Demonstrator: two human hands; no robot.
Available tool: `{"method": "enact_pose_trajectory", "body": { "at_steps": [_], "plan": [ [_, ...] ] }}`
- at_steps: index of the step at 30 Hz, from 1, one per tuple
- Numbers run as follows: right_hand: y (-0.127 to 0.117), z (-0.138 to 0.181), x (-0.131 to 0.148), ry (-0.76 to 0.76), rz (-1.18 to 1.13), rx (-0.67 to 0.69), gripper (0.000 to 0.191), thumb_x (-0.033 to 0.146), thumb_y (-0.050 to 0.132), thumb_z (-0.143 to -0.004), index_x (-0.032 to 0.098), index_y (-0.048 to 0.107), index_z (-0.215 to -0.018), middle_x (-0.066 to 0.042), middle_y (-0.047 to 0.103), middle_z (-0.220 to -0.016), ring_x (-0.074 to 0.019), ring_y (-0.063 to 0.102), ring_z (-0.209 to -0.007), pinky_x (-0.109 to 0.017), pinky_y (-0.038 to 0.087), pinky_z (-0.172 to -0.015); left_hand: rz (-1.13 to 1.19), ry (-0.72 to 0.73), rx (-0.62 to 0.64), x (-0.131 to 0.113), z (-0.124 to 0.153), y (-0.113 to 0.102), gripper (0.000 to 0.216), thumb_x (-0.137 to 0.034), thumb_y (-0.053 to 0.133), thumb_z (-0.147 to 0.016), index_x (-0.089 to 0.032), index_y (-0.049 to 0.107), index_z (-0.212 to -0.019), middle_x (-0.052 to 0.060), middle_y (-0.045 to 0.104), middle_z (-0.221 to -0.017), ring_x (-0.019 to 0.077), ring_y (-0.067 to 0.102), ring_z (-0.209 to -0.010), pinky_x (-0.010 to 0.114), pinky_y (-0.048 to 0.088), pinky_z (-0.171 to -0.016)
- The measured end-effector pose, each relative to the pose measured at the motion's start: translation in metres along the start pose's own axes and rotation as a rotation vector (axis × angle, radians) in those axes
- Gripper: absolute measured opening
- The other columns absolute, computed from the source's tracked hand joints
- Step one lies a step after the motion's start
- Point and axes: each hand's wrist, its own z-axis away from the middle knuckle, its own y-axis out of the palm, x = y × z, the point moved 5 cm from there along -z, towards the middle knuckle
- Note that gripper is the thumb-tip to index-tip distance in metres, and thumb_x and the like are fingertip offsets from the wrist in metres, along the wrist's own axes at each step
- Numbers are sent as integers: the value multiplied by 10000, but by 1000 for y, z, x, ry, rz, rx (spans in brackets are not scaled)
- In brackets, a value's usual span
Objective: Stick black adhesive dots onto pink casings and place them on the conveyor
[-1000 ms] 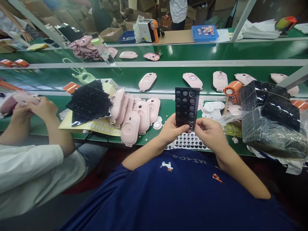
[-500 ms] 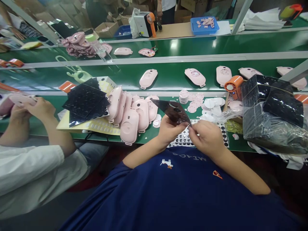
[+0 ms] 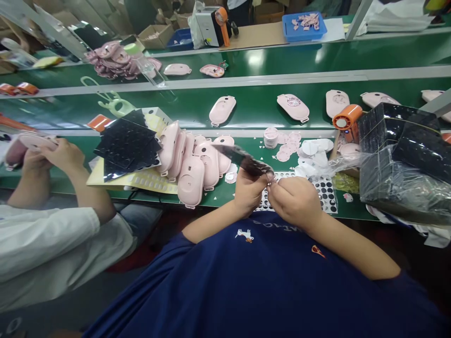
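A thin, glossy black sheet (image 3: 243,159) is held tilted above the bench, and my left hand (image 3: 249,191) is closed around its near part. My right hand (image 3: 298,199) pinches the sheet's near corner, its fingertips touching those of the left; what exactly lies between them is too small to make out. Beneath both hands lies a white sheet with rows of black dots (image 3: 327,196), partly hidden. To the left of my left hand, several pale pink plastic shells (image 3: 191,180) lean together in a pile.
A stack of black sheets (image 3: 128,145) sits at left, a plastic-wrapped black stack (image 3: 391,173) at right. Round pink stickers (image 3: 283,152) and white pieces (image 3: 312,152) lie beyond my hands. More pink shells (image 3: 222,111) rest on the green conveyor (image 3: 253,108). A co-worker's hands (image 3: 58,155) hold a pink shell.
Both hands have shifted slightly left with the black sheet, which now looks narrower and more edge-on. My right hand has moved in closer to the left. The view has shifted slightly.
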Motion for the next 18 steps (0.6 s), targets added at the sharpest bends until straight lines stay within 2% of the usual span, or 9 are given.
{"method": "enact_pose_trajectory", "body": {
  "at_steps": [4,8,11,14,16,18],
  "plan": [
    [-1,-1,-9,101,-167,34,229,211,509,-963,241,693,-829,-19,590,-638,-169,484,-623,-346,339,-603,55,186,46,-11,-1,6,631,-504,941,-621,-214,387,-705,-59,525,-652,110,542,-620,270,457,-620],
    [-5,-2,-12,179,-395,37,207,283,520,-949,237,683,-829,-28,614,-683,-182,545,-668,-346,410,-634,50,238,119,-11,2,7,581,-571,874,-701,-222,411,-701,-48,514,-635,103,484,-539,277,447,-580],
    [-6,-6,-18,319,-671,46,242,278,496,-975,224,639,-788,-14,632,-701,-154,581,-670,-303,458,-639,58,317,156,-11,-2,-4,556,-617,847,-698,-230,451,-646,-27,535,-607,126,498,-522,286,449,-548],
    [-5,-7,-26,480,-770,101,195,263,581,-934,226,633,-749,14,618,-664,-132,573,-616,-268,461,-593,-78,251,285,-4,-14,-12,687,-763,854,-504,-231,420,-502,-7,529,-508,162,534,-506,316,493,-544],
    [-8,-6,-29,519,-739,117,110,273,637,-892,232,691,-805,10,644,-680,-139,601,-609,-269,487,-581,-176,158,394,-1,-19,-11,768,-901,774,-402,-234,393,-418,7,525,-446,178,554,-487,340,520,-548],
    [-9,-2,-30,538,-704,124,107,306,650,-888,255,742,-870,-2,696,-708,-160,656,-619,-279,525,-576,-242,146,421,-5,-21,-6,802,-1012,642,-383,-241,422,-390,31,571,-449,191,590,-489,358,538,-547]
  ]
}}
